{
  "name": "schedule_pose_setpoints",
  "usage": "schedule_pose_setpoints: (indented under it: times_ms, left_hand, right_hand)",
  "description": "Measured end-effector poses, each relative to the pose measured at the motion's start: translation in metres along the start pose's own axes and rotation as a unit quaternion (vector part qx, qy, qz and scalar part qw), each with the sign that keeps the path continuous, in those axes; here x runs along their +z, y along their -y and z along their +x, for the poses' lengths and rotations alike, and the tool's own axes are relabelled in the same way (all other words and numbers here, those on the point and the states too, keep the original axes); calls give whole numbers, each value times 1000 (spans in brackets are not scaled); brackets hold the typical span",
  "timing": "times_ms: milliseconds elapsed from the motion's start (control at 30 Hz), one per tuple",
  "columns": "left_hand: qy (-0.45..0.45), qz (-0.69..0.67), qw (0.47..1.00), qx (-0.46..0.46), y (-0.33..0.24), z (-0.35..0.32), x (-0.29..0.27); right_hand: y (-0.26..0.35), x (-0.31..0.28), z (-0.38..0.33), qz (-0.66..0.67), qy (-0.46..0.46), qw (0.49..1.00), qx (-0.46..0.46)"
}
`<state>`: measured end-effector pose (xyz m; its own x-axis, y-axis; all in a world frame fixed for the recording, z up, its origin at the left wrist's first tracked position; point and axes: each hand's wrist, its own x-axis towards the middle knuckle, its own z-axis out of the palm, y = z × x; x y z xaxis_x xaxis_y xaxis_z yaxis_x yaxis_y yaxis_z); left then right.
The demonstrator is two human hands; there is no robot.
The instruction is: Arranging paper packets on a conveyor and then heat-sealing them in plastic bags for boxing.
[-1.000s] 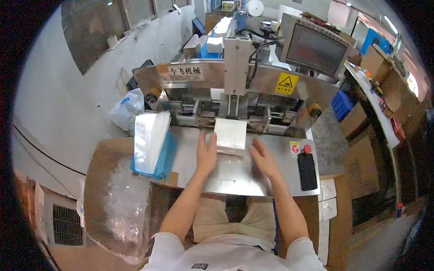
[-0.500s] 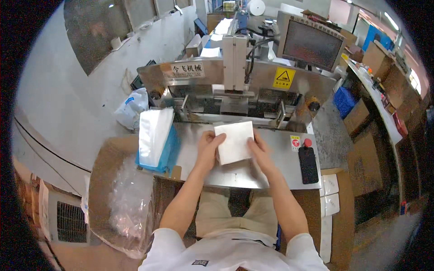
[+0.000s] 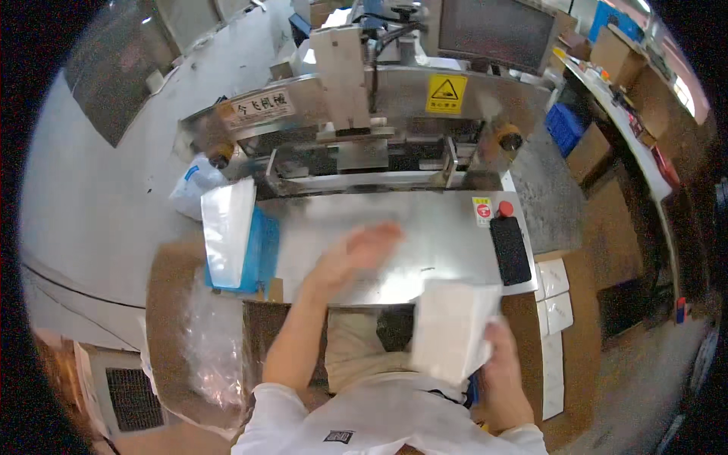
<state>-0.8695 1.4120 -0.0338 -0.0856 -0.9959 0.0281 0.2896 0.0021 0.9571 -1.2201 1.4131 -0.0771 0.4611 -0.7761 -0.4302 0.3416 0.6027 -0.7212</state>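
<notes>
My right hand (image 3: 500,364) grips a white square pack of what looks like napkins (image 3: 455,330) by its right side. The pack is blurred and hangs over my lap, just off the table's front edge. My left hand (image 3: 368,246) is above the steel table (image 3: 447,243), smeared by motion, with fingers stretched to the right and nothing visible in them. Left of that hand, a stack of clear plastic bags (image 3: 227,235) leans on a blue holder (image 3: 262,250) on the tabletop.
A steel machine with a clamping bar (image 3: 362,155) stands behind the table. On the table's right lie a black phone (image 3: 510,250) and a red button (image 3: 506,208). A carton (image 3: 580,334) at lower right holds several white packs (image 3: 556,311). Another carton at left holds clear plastic (image 3: 212,341).
The white pack has gone from both hands over the table to my right hand, down and to the right. My left hand has let go of it. The head view has shifted.
</notes>
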Motion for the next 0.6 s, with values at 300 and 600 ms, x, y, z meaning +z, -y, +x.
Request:
schedule_pose_setpoints:
  times_ms: [300, 600]
  left_hand:
    - [-46, 562, 799, -208, 64, 139, -181]
    - [-74, 589, 802, -69, 51, 156, -141]
  right_hand:
    - [97, -225, -55, -63, -427, 842, -324]
    - [-19, -445, -105, 91, -540, 832, -89]
